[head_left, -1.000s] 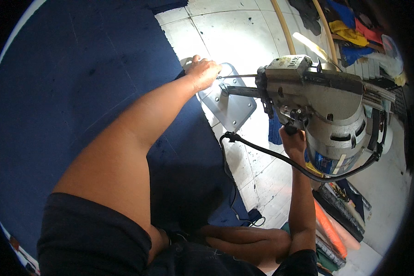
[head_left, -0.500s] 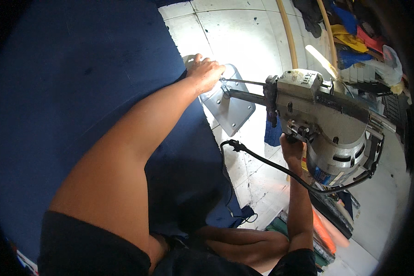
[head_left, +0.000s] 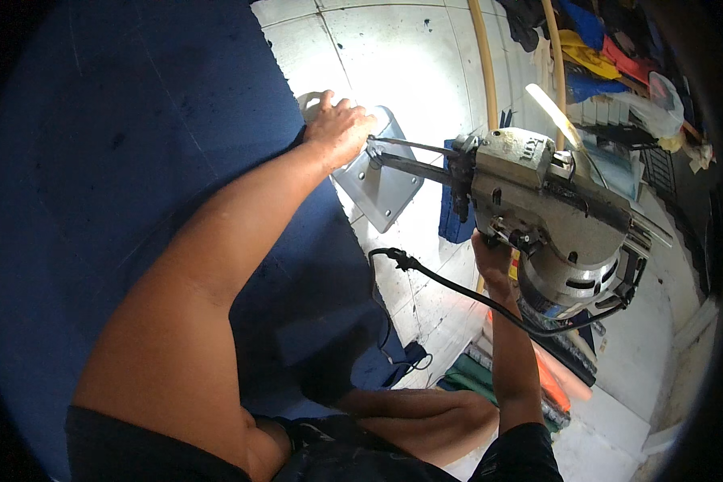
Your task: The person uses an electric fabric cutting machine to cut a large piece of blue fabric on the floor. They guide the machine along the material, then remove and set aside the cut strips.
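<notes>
White tiled flooring fills the far middle of the view, with a big sheet of dark blue cloth spread over the left side and running near to the person's legs. Along the far right lie heaps of coloured fabric scraps and two pale poles.

A heavy grey cutting machine stands upright at the cloth's right edge, its flat metal base plate on the floor just beside the blue edge. The left hand rests on the far end of that plate and the cloth edge, fingers curled down and pressing rather than closed around anything. The right hand reaches up under the machine's body; it seems to be clenched on the handle, though the motor housing hides most of the fingers, so the grip itself cannot be told for sure. A black power cord loops from the machine toward the near floor.

Judging by the layout, the cut follows the right edge of the cloth: a small blue offcut lies apart on the tiles behind the blade, while the broad sheet to the left looks whole, so most of the cutting appears left to do.
</notes>
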Tool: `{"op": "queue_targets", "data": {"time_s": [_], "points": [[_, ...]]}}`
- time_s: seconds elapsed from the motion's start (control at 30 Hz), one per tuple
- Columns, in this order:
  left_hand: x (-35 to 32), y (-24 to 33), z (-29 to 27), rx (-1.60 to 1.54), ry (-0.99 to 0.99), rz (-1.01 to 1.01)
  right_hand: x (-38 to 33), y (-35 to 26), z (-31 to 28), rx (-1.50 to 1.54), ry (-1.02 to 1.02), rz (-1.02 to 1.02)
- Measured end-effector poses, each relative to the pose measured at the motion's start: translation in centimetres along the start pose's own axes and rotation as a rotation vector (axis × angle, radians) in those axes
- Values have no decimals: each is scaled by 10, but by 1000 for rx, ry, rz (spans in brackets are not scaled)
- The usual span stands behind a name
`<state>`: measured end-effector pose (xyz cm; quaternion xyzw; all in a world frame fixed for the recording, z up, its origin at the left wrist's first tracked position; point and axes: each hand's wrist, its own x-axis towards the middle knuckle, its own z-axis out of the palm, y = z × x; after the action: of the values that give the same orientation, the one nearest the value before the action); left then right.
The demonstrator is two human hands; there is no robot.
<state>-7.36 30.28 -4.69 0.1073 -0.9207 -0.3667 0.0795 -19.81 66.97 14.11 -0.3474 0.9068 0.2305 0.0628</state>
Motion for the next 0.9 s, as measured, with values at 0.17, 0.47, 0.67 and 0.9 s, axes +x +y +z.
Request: {"op": "queue_targets", "data": {"time_s": [0.17, 0.47, 0.67, 0.9], "points": [[-2, -4, 0, -11, -9, -4, 3, -1, -1, 150, -21, -22], [-1, 59, -67, -545, 242, 58, 2, -6, 2, 764, 60, 229], [-10, 96, -85, -637, 152, -35, 19, -29, -14, 1683, -78, 342], [-4, 115, -88, -680, 33, -196, 13, -22, -25, 3247, -887, 585]]}}
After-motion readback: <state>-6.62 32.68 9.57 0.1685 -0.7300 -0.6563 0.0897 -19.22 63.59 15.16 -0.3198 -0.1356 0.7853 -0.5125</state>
